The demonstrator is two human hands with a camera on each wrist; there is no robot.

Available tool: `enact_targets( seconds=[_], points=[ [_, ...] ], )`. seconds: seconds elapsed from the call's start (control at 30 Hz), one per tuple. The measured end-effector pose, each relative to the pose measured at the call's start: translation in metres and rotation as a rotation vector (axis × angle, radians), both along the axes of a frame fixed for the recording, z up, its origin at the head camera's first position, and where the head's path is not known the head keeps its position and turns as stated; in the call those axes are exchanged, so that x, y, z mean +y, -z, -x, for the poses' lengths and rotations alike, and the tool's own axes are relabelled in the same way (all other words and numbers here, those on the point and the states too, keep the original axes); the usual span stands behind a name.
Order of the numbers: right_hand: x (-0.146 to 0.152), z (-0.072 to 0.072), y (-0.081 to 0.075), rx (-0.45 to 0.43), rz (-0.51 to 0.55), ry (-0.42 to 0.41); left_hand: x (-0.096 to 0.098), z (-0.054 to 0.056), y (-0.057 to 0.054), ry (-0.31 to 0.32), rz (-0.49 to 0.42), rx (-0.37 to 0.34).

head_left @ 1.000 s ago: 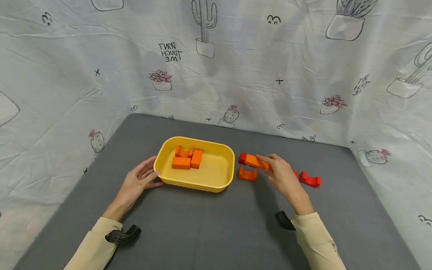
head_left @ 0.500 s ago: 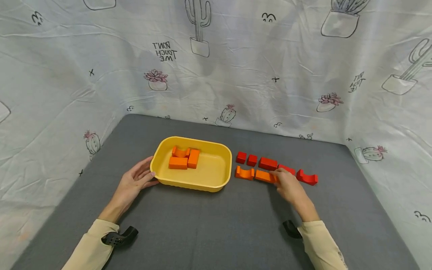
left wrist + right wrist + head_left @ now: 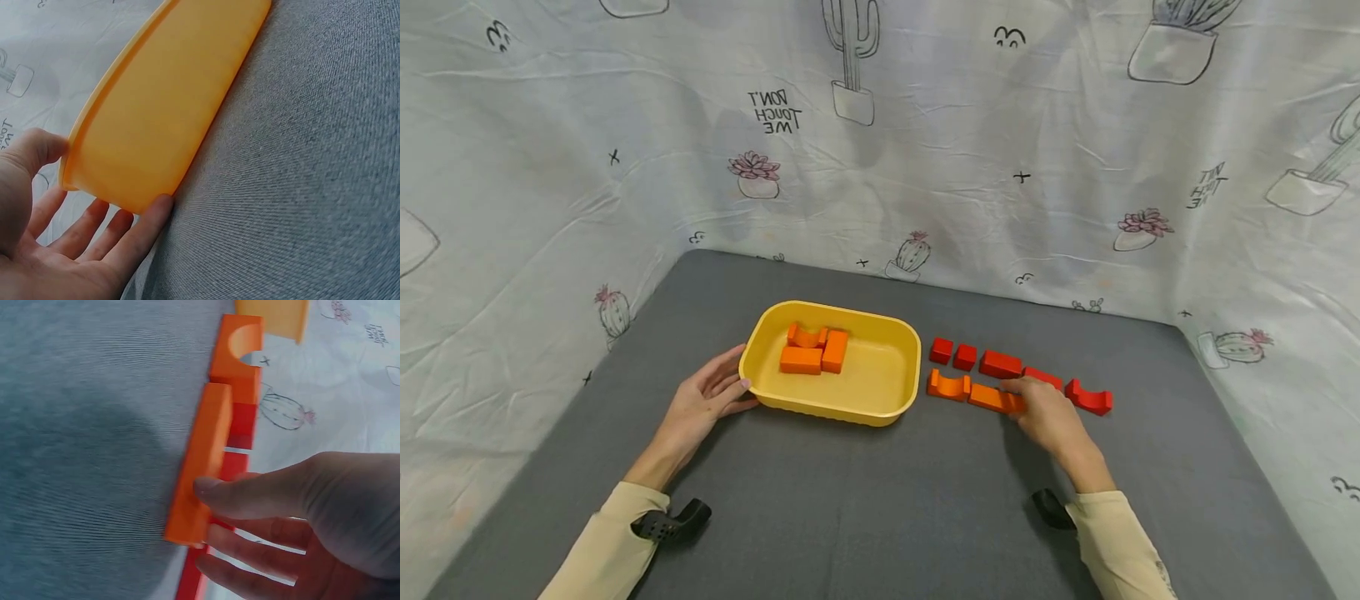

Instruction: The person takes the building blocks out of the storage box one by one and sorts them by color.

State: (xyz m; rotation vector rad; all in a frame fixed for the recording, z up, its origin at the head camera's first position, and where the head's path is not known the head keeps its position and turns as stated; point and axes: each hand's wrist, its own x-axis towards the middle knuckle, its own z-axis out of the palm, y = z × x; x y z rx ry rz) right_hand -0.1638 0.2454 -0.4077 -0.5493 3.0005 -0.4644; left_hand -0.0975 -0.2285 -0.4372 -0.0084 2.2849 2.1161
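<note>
My right hand (image 3: 1048,417) pinches a long orange block (image 3: 987,397) between thumb and fingers. It lies end to end with an orange arch block (image 3: 949,385), right of the yellow tray (image 3: 880,412). In the right wrist view, the thumb is on the near face of the long block (image 3: 199,462), with the other fingers behind it. My left hand (image 3: 696,408) touches the tray's left end. The left wrist view shows the thumb at the rim and fairly straight fingers against the yellow wall (image 3: 150,112).
Inside the tray are an orange arch block (image 3: 806,336) and two orange rectangular blocks, one flat-faced block (image 3: 801,360) nearest. Behind the orange row runs a row of red blocks (image 3: 1000,364), ending in a red arch block (image 3: 1090,398). A patterned curtain (image 3: 955,125) borders the grey table (image 3: 850,517).
My right hand has brought the long orange block down from over the red row, placing it in front beside the orange arch block. The left hand stays at the tray.
</note>
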Motion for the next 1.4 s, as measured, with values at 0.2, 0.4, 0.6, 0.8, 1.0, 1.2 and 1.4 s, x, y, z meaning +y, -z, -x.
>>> enact_targets(
  seconds=[0.2,0.4,0.6,0.8,1.0,1.2,1.4],
  points=[
    [0.0,0.002,-0.015,-0.007,0.024,-0.012,0.001,0.003,-0.002,0.015,0.0,-0.01],
    [-0.016,0.01,-0.032,0.028,0.049,-0.074,0.001,-0.001,-0.003,-0.004,0.022,-0.001],
    [-0.057,0.02,-0.042,0.069,0.12,-0.196,-0.005,-0.004,-0.002,-0.025,0.032,0.001],
    [-0.11,0.032,-0.042,0.095,0.133,-0.318,-0.005,-0.002,-0.002,-0.02,0.02,0.004],
    [-0.167,0.042,-0.03,-0.012,0.059,-0.393,-0.004,-0.005,0.001,0.008,0.008,-0.002],
    [-0.21,0.053,-0.021,-0.096,0.031,-0.463,-0.005,-0.009,0.001,0.008,0.004,-0.009],
    [-0.226,0.06,-0.02,-0.128,-0.027,-0.452,-0.003,-0.006,-0.001,-0.002,-0.007,0.002]
  ],
)
